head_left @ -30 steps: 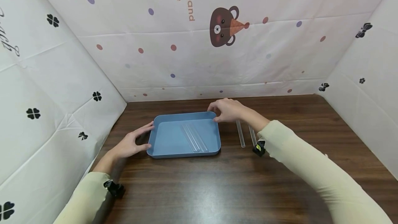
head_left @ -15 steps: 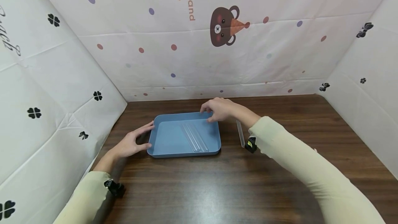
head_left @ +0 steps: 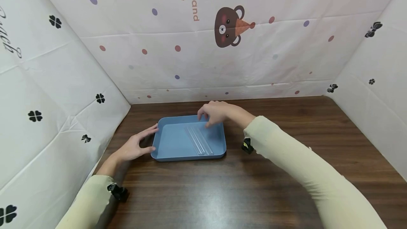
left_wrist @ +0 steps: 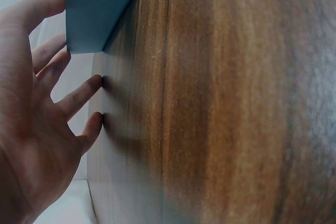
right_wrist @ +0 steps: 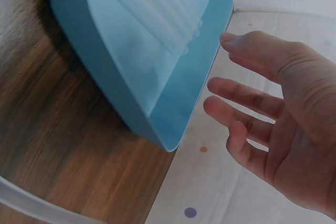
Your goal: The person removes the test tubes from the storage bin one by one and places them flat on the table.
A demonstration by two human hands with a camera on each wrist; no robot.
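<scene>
On the dark wood-grain surface (head_left: 178, 190) sits a shallow blue tray (head_left: 170, 140), with clear tubes (head_left: 198, 142) lying side by side and slantwise on the right half of its floor; they are too see-through to count surely. The left hand (head_left: 135, 147) is at the tray's left end, fingers spread and thumb set apart toward the near corner; the left wrist view shows fingertips at the tray's wall. The right hand (head_left: 216, 111) hangs over the far rim toward the right corner, its fingers parted and loosely bent; whether its thumb touches the rim cannot be told. Pale sleeves (head_left: 276, 144) cover both forearms, and a small black device (head_left: 247, 146) is strapped at each wrist. Behind the surface stands a white backdrop (head_left: 178, 20) printed with dots and a brown bear (head_left: 226, 27).
</scene>
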